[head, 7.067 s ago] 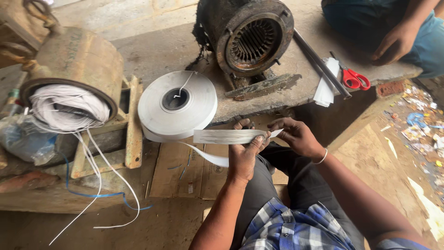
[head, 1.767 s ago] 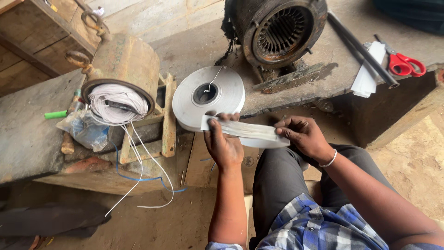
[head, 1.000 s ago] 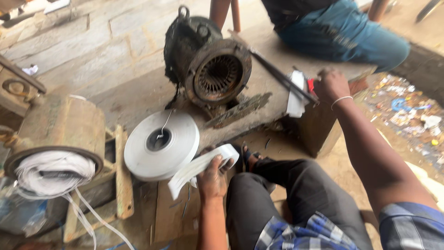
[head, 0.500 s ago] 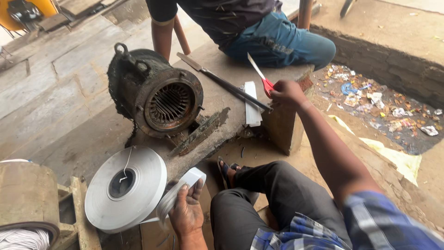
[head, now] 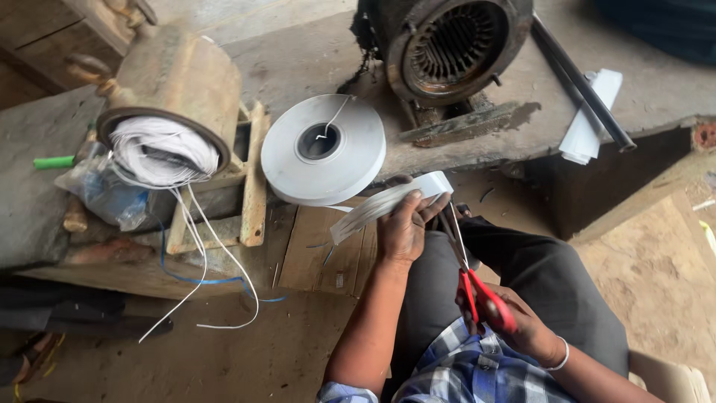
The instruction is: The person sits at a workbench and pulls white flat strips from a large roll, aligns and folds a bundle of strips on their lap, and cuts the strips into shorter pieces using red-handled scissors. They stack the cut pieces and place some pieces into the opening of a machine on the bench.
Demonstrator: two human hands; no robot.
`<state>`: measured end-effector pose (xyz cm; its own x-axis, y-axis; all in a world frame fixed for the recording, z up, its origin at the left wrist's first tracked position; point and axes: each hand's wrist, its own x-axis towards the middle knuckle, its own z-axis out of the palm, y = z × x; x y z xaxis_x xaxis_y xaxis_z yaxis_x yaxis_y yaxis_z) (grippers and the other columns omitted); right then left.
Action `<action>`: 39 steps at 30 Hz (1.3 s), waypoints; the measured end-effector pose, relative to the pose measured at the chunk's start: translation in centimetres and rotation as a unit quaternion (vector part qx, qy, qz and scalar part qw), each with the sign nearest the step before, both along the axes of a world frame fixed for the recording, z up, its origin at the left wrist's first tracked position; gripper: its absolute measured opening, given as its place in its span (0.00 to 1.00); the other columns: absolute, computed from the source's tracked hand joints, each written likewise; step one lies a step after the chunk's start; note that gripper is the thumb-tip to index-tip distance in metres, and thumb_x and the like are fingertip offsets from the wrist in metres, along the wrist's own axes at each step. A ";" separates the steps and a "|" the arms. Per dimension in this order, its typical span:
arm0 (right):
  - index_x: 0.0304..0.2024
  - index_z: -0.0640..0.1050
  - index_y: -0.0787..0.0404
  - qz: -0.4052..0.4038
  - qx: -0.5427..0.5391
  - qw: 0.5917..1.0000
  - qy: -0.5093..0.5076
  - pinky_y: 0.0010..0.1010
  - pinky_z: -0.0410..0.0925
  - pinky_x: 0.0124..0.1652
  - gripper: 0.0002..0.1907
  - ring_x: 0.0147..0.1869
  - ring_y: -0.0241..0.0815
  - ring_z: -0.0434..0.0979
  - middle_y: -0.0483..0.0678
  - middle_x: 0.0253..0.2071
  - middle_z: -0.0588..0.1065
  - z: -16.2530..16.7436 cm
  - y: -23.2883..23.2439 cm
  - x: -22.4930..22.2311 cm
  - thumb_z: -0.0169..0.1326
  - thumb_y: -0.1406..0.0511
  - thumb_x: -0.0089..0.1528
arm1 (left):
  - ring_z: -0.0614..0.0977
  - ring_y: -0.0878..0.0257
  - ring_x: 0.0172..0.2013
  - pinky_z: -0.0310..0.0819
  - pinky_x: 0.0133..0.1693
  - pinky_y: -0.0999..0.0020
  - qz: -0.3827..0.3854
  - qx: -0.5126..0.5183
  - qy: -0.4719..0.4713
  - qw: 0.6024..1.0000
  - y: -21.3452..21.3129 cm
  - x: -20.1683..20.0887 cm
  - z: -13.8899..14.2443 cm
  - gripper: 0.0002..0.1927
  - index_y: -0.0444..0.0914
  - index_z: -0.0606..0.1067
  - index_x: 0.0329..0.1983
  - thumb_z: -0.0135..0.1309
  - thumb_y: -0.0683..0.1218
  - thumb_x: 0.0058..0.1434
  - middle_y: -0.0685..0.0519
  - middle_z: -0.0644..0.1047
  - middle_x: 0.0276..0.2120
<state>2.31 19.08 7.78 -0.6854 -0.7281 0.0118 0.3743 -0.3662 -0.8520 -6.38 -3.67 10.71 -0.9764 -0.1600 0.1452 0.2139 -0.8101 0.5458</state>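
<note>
My left hand (head: 403, 227) grips a folded bundle of white strip (head: 388, 202), which leads off a large white roll of tape (head: 322, 149) lying flat on the wooden bench. My right hand (head: 514, 328) holds red-handled scissors (head: 477, 287) low over my lap. Their blades point up toward the strip, with the tips just under its right end by my left fingers.
A rusty motor stator (head: 447, 45) sits at the bench's far side, a black rod (head: 578, 78) and white paper pieces (head: 593, 112) to its right. At left stands a drum with white wire coils (head: 164, 149), loose wires (head: 216, 276) hanging down, and a plastic bag (head: 112, 201).
My right hand reached to the right end of the bench, picked up the red scissors and brought them back to the strip. My view swung right, then back to the roll.
</note>
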 end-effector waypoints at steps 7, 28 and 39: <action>0.52 0.75 0.67 -0.063 0.069 0.994 -0.055 0.26 0.67 0.33 0.21 0.33 0.35 0.74 0.46 0.34 0.76 0.4 -1.7 -1.3 0.52 0.57 0.63 | 0.82 0.46 0.48 0.82 0.50 0.48 -0.012 -0.028 -0.001 1.000 0.5 -0.1 0.1 0.16 0.37 0.65 0.58 0.51 0.37 0.68 0.41 0.75 0.49; 0.49 0.78 0.70 -0.082 0.076 0.994 0.006 0.25 0.68 0.32 0.21 0.30 0.35 0.73 0.46 0.29 0.76 0.4 -2.9 -3.1 0.54 0.57 0.66 | 0.84 0.49 0.47 0.85 0.49 0.53 -0.026 -0.049 -0.020 0.998 1.7 -0.2 -0.5 0.16 0.36 0.65 0.56 0.49 0.36 0.65 0.41 0.74 0.49; 0.50 0.78 0.71 -0.077 0.066 0.995 0.012 0.25 0.69 0.32 0.22 0.29 0.36 0.74 0.47 0.28 0.76 0.7 -2.8 -2.9 0.54 0.57 0.66 | 0.85 0.51 0.45 0.86 0.45 0.60 -0.018 -0.089 -0.049 0.995 1.6 0.0 -0.5 0.18 0.32 0.65 0.57 0.50 0.39 0.65 0.40 0.76 0.47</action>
